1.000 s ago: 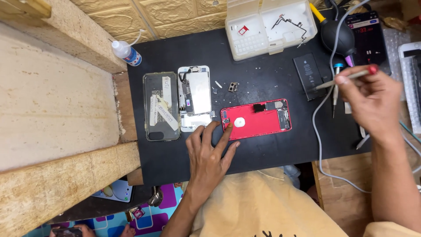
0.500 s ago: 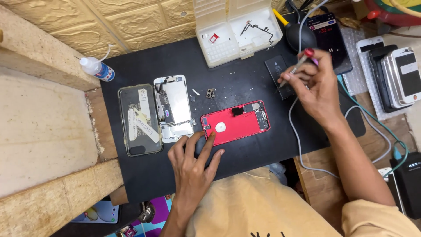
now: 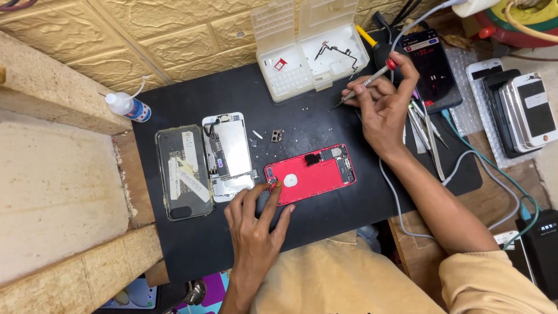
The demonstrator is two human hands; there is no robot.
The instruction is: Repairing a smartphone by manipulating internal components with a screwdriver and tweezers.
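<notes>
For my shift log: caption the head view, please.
Left hand steadies a red phone housing on a black mat; right hand holds a screwdriver.

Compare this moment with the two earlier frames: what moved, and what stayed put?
The right hand, holding the screwdriver, moved from the mat's right edge inward toward the clear parts box. The left hand kept its fingers on the red phone housing; housing, screen assembly and clear case stayed put.

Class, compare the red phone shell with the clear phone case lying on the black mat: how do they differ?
The red phone shell is opaque and lies lengthwise; the clear phone case is see-through and lies upright. The left hand touches the shell; the case lies untouched, with taped strips. Both rest flat on the black mat.
</notes>
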